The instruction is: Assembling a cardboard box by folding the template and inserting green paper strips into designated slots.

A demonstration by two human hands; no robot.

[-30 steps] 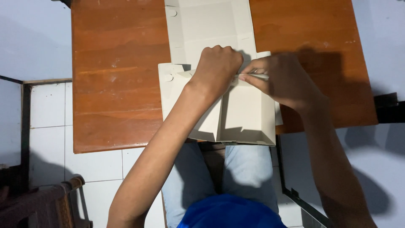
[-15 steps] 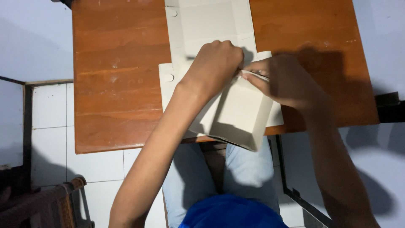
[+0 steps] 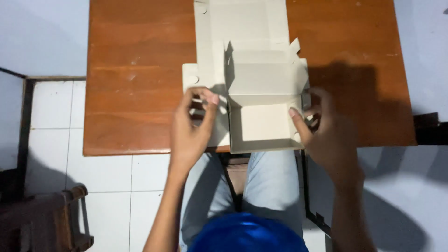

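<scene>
A pale grey cardboard box (image 3: 261, 100), partly folded up, stands on the brown wooden table (image 3: 140, 93) with its flat lid panel stretching toward the far edge. My left hand (image 3: 191, 128) pinches the box's left side flap between thumb and fingers. On the other side, my right hand (image 3: 324, 133) presses its fingertips against the box's right wall near the front corner. The box's inside is open to view, with a raised wall across its middle.
White floor tiles (image 3: 102, 177) lie below the table's front edge. A dark wooden chair part (image 3: 51, 214) is at the lower left. My legs in light trousers (image 3: 261, 186) sit under the table. Pale walls flank both sides.
Both hands were together on top of the flat cardboard; now they have parted to the left and right sides, and the box walls stand up.
</scene>
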